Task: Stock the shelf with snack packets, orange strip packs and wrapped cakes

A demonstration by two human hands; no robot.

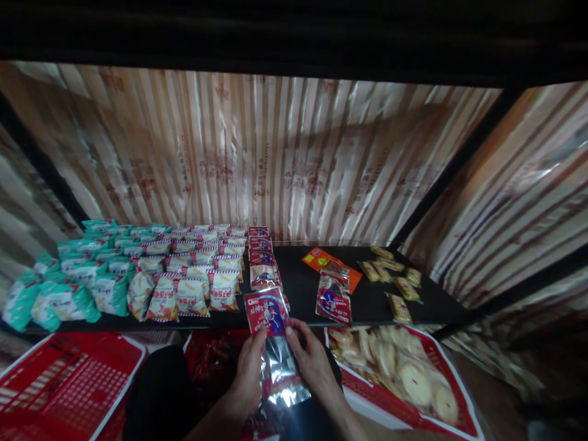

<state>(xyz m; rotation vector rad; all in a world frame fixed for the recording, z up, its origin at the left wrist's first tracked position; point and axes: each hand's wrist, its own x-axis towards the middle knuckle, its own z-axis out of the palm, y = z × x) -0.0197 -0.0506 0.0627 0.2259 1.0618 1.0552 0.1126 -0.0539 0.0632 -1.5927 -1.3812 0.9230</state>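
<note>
Between my two hands is a red snack packet [267, 310] with a figure printed on it and a clear, shiny lower part. My left hand [250, 364] grips its left edge, thumb on top. On the opposite edge, my right hand [310, 349] pinches it the same way. Just beyond, a row of similar red packets [263, 259] runs back along the black shelf [291, 263]. To the right, another red packet [334, 300] lies flat, partly over an orange packet [319, 258].
White snack bags [190, 297] and teal bags [68, 300] fill the shelf's left side. Small yellowish packets [399, 308] lie at its right. Below are an empty-looking red basket [73, 373] and a red basket [459, 386] of round pale snacks. Black posts [452, 156] frame the shelf.
</note>
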